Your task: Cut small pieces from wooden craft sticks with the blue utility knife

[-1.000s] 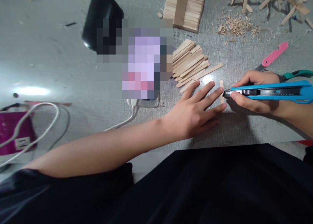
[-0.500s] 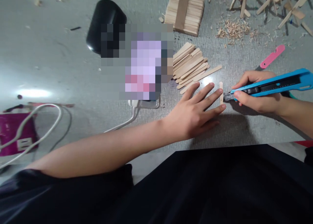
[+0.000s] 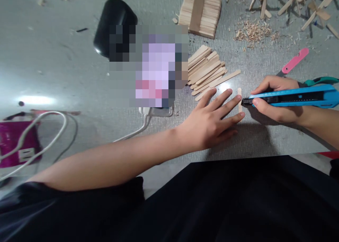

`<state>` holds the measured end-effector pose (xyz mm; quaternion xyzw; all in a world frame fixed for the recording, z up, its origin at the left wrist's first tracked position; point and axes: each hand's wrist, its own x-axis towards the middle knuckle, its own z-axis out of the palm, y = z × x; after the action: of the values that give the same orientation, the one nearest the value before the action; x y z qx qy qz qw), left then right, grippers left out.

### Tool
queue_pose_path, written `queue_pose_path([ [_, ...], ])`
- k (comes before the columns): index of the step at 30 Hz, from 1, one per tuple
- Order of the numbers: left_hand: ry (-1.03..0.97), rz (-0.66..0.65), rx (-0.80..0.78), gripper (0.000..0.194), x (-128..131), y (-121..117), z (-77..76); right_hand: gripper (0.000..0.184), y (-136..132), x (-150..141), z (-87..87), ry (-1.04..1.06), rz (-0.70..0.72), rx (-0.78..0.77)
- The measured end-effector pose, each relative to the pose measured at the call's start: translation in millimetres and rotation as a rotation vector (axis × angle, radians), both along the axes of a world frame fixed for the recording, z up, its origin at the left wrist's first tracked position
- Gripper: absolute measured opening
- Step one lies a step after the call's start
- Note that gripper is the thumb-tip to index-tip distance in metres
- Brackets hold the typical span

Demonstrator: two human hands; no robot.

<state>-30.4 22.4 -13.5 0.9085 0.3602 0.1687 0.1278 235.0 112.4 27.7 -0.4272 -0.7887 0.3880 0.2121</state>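
Note:
My left hand (image 3: 212, 120) lies on the table with its fingers spread, two fingertips pressing on a short wooden craft stick (image 3: 239, 92). In my right hand (image 3: 278, 109) is a blue utility knife (image 3: 299, 96), held between thumb and fingers. The knife's tip touches or nearly touches the stick, between the two fingertips. A loose pile of craft sticks (image 3: 208, 67) lies just beyond my left fingers. Behind my right hand are a pink-handled folding blade (image 3: 295, 62) and a green handle (image 3: 321, 80), partly hidden.
A banded bundle of craft sticks (image 3: 209, 14) lies at the back, beside wood shavings (image 3: 254, 33). Stick assemblies (image 3: 316, 12) stand at the far right. To the left are a black rounded object (image 3: 113, 19), a blurred-out phone-like object (image 3: 157, 65), a white cable (image 3: 63, 125) and a purple pouch (image 3: 18, 139).
My right hand has tilted the utility knife one way and back, its tip staying by the stick. The left hand keeps its place on the stick. The whole view shifted slightly.

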Motion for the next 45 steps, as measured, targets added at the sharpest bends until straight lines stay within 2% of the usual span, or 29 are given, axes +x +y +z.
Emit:
queue_pose_path([
  [12,0.038,0.005,-0.002,0.047,-0.7,-0.3,1.1,0.009,2.5,0.4,-2.1,0.025,0.071,0.013],
  [15,0.020,0.005,-0.016,0.047,-0.8,-0.4,1.4,0.011,4.1,2.0,-1.0,0.020,0.072,-0.032],
  [19,0.015,0.004,-0.023,0.047,-0.5,-0.8,0.8,0.012,4.9,3.3,-0.5,0.037,0.155,-0.081],
  [24,-0.013,0.004,-0.025,0.052,-0.1,-1.0,-1.9,0.009,2.3,3.1,-2.3,0.012,0.059,-0.013],
  [30,0.008,0.002,0.004,0.051,0.2,-1.0,-1.0,0.007,0.5,4.2,-4.7,0.053,0.136,0.062],
  [34,0.032,0.011,0.002,0.053,0.7,-1.5,0.4,0.010,0.5,5.8,-5.2,0.043,0.168,0.054],
  [41,0.040,0.014,-0.017,0.056,1.9,-1.4,1.4,0.009,-2.9,2.1,-0.5,0.053,0.061,0.045],
  [45,0.069,0.021,-0.003,0.055,2.6,-1.6,2.1,0.010,-0.5,3.9,-1.2,0.032,0.092,0.045],
])
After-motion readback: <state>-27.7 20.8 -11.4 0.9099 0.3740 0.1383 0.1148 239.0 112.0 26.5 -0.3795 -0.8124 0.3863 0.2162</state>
